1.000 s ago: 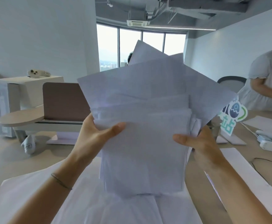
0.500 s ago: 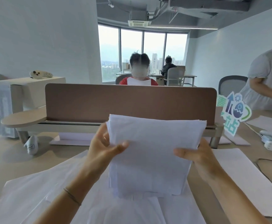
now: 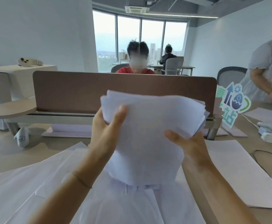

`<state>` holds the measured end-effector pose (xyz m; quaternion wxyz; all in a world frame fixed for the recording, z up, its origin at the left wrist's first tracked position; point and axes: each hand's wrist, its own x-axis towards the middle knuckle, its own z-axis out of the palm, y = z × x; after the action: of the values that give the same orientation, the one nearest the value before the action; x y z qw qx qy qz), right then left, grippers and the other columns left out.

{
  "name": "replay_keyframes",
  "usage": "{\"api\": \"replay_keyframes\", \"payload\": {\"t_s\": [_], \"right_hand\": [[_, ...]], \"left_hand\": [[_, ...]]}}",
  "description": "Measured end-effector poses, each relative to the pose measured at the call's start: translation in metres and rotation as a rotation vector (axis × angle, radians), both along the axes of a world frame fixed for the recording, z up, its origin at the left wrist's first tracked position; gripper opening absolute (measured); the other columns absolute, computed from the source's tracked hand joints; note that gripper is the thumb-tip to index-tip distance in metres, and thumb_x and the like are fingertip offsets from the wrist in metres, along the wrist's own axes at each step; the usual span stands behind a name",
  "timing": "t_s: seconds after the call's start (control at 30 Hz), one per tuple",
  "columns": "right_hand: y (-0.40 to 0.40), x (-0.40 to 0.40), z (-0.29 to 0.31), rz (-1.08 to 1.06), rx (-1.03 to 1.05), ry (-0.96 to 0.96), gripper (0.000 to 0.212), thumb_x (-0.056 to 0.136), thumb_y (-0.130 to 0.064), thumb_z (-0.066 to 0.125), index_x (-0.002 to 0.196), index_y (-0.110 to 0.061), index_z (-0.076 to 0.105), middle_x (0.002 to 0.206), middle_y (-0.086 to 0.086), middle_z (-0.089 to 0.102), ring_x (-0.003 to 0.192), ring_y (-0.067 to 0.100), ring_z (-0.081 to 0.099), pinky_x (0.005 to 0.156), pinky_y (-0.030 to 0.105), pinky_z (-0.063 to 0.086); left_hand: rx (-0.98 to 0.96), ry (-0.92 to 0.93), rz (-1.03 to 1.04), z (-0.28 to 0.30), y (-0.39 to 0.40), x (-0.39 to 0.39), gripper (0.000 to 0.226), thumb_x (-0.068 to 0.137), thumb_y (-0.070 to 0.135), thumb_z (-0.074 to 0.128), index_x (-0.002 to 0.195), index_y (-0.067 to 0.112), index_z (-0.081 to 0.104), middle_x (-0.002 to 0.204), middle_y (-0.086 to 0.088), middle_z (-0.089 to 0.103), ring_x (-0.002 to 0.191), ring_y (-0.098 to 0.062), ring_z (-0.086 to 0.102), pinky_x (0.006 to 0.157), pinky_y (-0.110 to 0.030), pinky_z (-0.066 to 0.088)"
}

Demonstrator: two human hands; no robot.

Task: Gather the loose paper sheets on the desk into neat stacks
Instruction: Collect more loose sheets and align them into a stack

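- The desk (image 3: 54,152) carries many loose sheets (image 3: 35,183) spread below my arms, and more sheets (image 3: 238,172) lie flat off to my right; I judge most of the gathering is not yet done.
- I hold the bundle of paper (image 3: 148,126) upright above the desk, its bottom edge low over the loose sheets. Its top corners fan unevenly, so it needs squaring.
- My left hand (image 3: 107,128) grips the bundle's left edge, thumb across the front.
- My right hand (image 3: 188,143) grips the right edge lower down, thumb in front.
- To do this well, I'd loosen both grips slightly and tap the bottom edge on the desk, letting the sheets settle level.
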<state>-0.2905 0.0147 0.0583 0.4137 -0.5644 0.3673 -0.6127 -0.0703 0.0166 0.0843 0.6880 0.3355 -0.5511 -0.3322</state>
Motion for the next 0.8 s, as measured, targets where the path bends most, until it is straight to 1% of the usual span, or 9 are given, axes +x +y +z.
{"api": "replay_keyframes", "payload": {"t_s": [0.1, 0.27, 0.37, 0.47, 0.53, 0.63, 0.7, 0.77, 0.8], "right_hand": [[0.001, -0.002, 0.011, 0.029, -0.022, -0.066, 0.058, 0.055, -0.013, 0.087, 0.111, -0.020, 0.072, 0.098, -0.001, 0.081, 0.089, 0.020, 0.078, 0.072, 0.036, 0.064], [0.002, -0.011, -0.015, 0.031, 0.097, 0.044, 0.039, 0.059, -0.007, 0.089, 0.095, -0.019, 0.083, 0.101, 0.012, 0.081, 0.095, 0.035, 0.077, 0.091, 0.060, 0.058], [0.011, -0.004, -0.042, 0.001, 0.174, 0.082, 0.037, 0.061, -0.001, 0.084, 0.087, -0.026, 0.084, 0.096, 0.011, 0.082, 0.092, 0.029, 0.078, 0.086, 0.050, 0.060], [0.020, 0.010, -0.050, -0.009, 0.190, 0.045, 0.035, 0.056, -0.004, 0.081, 0.085, -0.024, 0.083, 0.090, 0.009, 0.082, 0.084, 0.022, 0.078, 0.076, 0.040, 0.059], [0.020, 0.012, -0.041, 0.000, 0.173, 0.019, 0.039, 0.056, -0.003, 0.088, 0.085, -0.029, 0.084, 0.092, 0.008, 0.082, 0.089, 0.025, 0.077, 0.082, 0.045, 0.061], [0.023, 0.005, -0.030, 0.013, 0.125, -0.010, 0.030, 0.066, -0.014, 0.087, 0.085, -0.037, 0.084, 0.092, 0.000, 0.082, 0.090, 0.020, 0.078, 0.088, 0.047, 0.059], [0.027, 0.008, -0.030, 0.000, 0.087, -0.010, 0.035, 0.072, -0.012, 0.082, 0.085, -0.044, 0.082, 0.094, -0.006, 0.082, 0.091, 0.013, 0.077, 0.086, 0.037, 0.061], [0.030, 0.014, -0.033, -0.014, 0.063, -0.012, 0.046, 0.078, 0.000, 0.081, 0.083, -0.045, 0.082, 0.091, -0.007, 0.082, 0.088, 0.009, 0.077, 0.079, 0.029, 0.061], [0.031, 0.017, -0.032, -0.004, 0.059, -0.015, 0.050, 0.080, 0.005, 0.077, 0.082, -0.044, 0.082, 0.090, -0.006, 0.082, 0.086, 0.009, 0.077, 0.077, 0.029, 0.061]], "left_hand": [[-0.079, -0.021, 0.035, 0.014, -0.004, -0.002, 0.021, 0.087, 0.032, 0.071, 0.105, 0.023, 0.067, 0.091, 0.011, 0.078, 0.083, -0.007, 0.074, 0.067, -0.021, 0.057], [0.027, -0.068, -0.009, -0.044, 0.001, 0.020, 0.031, 0.083, 0.014, 0.071, 0.114, 0.019, 0.068, 0.106, -0.006, 0.078, 0.096, -0.025, 0.076, 0.075, -0.036, 0.062], [0.125, -0.108, -0.013, -0.089, 0.009, 0.030, 0.042, 0.072, 0.007, 0.063, 0.109, 0.025, 0.071, 0.103, -0.005, 0.078, 0.094, -0.021, 0.075, 0.073, -0.033, 0.061], [0.196, -0.043, 0.009, -0.105, 0.014, 0.023, 0.037, 0.066, 0.018, 0.065, 0.102, 0.020, 0.072, 0.095, -0.002, 0.078, 0.091, -0.019, 0.072, 0.072, -0.030, 0.056], [0.197, 0.033, 0.033, -0.099, 0.009, 0.023, 0.013, 0.087, 0.026, 0.059, 0.087, 0.018, 0.069, 0.084, -0.002, 0.071, 0.081, -0.017, 0.064, 0.072, -0.037, 0.051], [0.180, 0.113, 0.119, -0.090, 0.005, 0.031, 0.065, 0.102, 0.058, 0.035, 0.069, 0.004, 0.048, 0.070, -0.019, 0.047, 0.071, -0.023, 0.043, 0.067, -0.043, 0.037], [0.156, 0.207, 0.167, -0.089, 0.008, 0.024, 0.061, 0.106, 0.053, 0.029, 0.075, 0.007, 0.053, 0.072, -0.014, 0.058, 0.072, -0.020, 0.051, 0.068, -0.034, 0.044], [0.166, 0.268, 0.211, -0.083, 0.012, 0.008, 0.050, 0.113, 0.024, 0.023, 0.074, 0.019, 0.054, 0.058, 0.019, 0.063, 0.058, 0.006, 0.056, 0.061, -0.012, 0.047], [0.175, 0.255, 0.224, -0.073, 0.014, -0.002, 0.048, 0.113, 0.018, 0.022, 0.073, 0.022, 0.049, 0.052, 0.023, 0.060, 0.053, 0.009, 0.055, 0.056, -0.007, 0.044]]}}
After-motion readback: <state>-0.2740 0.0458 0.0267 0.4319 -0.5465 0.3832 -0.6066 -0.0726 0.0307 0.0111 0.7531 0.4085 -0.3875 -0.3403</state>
